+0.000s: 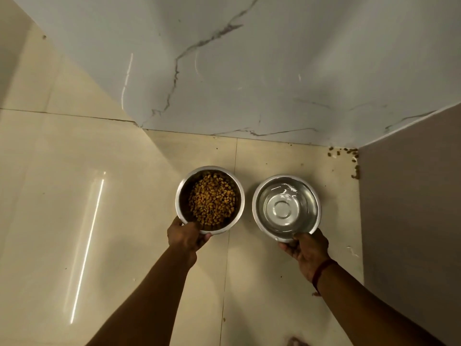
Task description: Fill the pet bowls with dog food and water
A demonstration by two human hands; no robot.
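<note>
Two steel pet bowls, one in each hand, above a tiled floor point(119, 208).

The left hand point(185, 237) grips the near rim of the food bowl point(184, 193), which is heaped with dog food point(212, 199). The right hand point(308, 248) grips the near rim of the water bowl point(255, 204), which holds clear water point(282, 208). The bowls sit side by side, apart, near the marble wall point(249, 71). I cannot tell whether they touch the floor. Loose kibble point(349, 156) lies in the corner.

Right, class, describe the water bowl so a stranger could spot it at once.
Find the white grey-veined marble wall, then the beige tiled floor beneath it. Of two round steel bowls held there, pick the right-hand steel bowl, gripped by the right hand: it holds clear water, while the left-hand steel bowl holds brown kibble.
</note>
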